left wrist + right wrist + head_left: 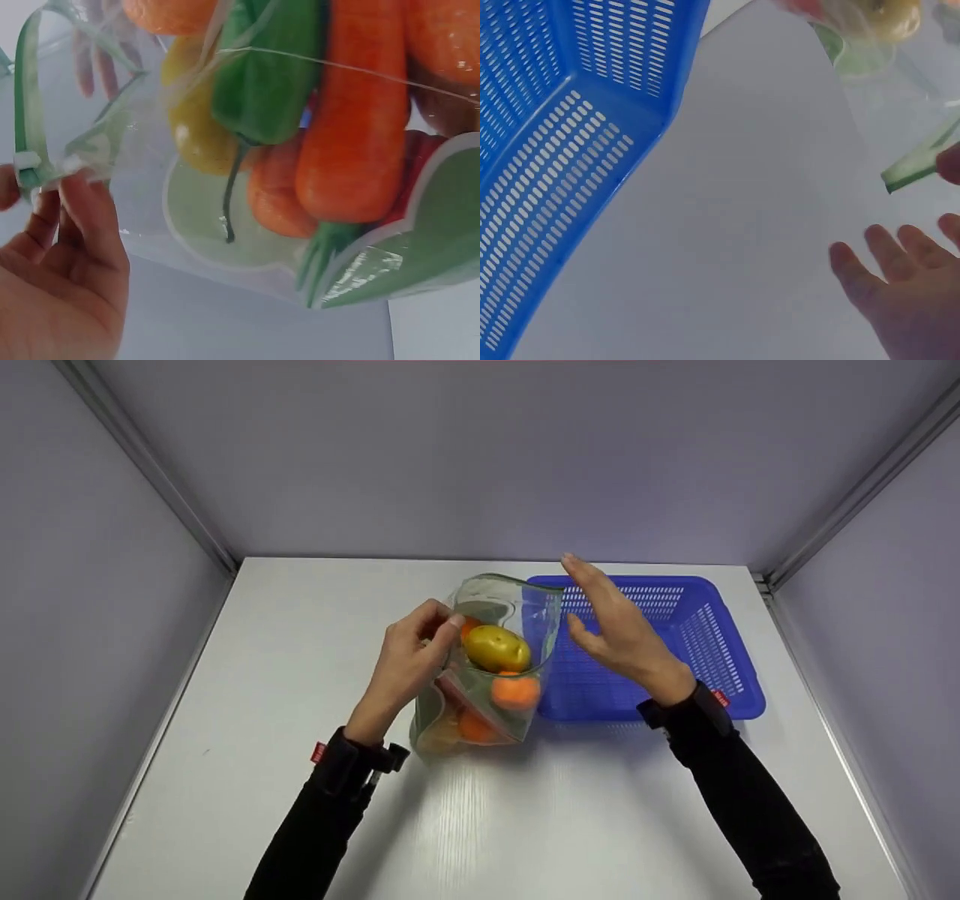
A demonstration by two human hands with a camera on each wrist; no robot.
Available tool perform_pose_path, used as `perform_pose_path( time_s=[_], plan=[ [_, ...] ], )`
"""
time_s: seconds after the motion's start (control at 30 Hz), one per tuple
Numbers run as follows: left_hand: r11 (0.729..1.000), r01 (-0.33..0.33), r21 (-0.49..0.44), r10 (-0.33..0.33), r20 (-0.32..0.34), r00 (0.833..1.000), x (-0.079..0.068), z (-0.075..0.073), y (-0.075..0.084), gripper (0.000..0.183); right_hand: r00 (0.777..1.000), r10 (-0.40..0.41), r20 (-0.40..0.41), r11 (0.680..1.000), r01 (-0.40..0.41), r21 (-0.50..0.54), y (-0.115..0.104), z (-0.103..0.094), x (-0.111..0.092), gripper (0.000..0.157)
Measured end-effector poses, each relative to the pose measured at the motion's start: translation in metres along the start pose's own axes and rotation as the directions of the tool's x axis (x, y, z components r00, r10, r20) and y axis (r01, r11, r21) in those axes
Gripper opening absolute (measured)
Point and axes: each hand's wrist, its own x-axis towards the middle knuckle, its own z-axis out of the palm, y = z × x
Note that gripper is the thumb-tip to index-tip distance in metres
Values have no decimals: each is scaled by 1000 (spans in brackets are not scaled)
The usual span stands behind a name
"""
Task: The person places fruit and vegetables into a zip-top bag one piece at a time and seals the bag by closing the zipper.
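Observation:
A clear zip bag [547,637] with a green strip along its mouth stands open in the middle of the table. Inside are a yellow potato-like item [496,649] and orange round items [516,691]. Through the plastic, the left wrist view shows a green pepper [266,82] and a carrot [352,120]. My left hand [412,649] pinches the left end of the bag's mouth between thumb and fingers. At the mouth's right end, my right hand [622,634] is spread, fingers extended and holding nothing; whether its thumb touches the bag I cannot tell.
A blue perforated plastic basket [712,652] sits right of the bag, partly behind it and under my right hand. The white table [300,607] is bounded by grey panels [480,457] at the back and both sides.

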Motion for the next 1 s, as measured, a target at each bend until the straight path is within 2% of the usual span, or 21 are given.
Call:
perform_pose_path(
  time_s=[0.07, 0.17, 0.23, 0.27, 0.33, 0.43, 0.53, 0.6, 0.7, 0.8, 1.0],
  plan=[
    [999, -27, -46, 30, 80, 996, -6, 0, -4, 53, 999, 34, 22, 999, -34, 2, 2, 0, 3, 56],
    [992, -50, -120, 73, 194, 978, -15, 1, -10, 73, 996, 77, 40, 997, -78, 14, 3, 0, 5, 42],
    [990, -67, -123, 95, 234, 968, -20, 3, -14, 86, 995, 101, 25, 995, -101, 15, 4, 0, 5, 38],
    [990, -79, -113, 103, 234, 967, -23, 4, -16, 89, 994, 112, 17, 994, -112, 13, 5, 0, 4, 37],
    [992, -96, -77, 109, 203, 973, -27, 6, -21, 84, 991, 134, 9, 991, -134, 12, 6, 0, 3, 39],
    [995, -91, -39, 95, 117, 989, -32, 10, -28, 57, 989, 149, 4, 989, -149, 7, 7, 2, 1, 40],
    [996, -84, -31, 85, 41, 996, -37, 12, -34, 30, 988, 157, -6, 987, -157, 17, 9, 5, 0, 32],
    [995, -96, -26, 96, 2, 995, -39, 11, -38, 20, 986, 168, -17, 986, -168, 21, 11, 7, 0, 24],
    [989, -146, -10, 145, -53, 988, -40, 7, -41, 12, 981, 190, -27, 981, -189, 38, 15, 9, 3, 14],
    [980, -199, 0, 198, -112, 974, -38, 1, -42, 10, 975, 218, -34, 974, -216, 66, 18, 7, 8, 13],
    [970, -238, -48, 222, -219, 950, -27, -18, -31, 7, 961, 261, -88, 963, -252, 100, 18, -10, 9, 15]
  ],
)
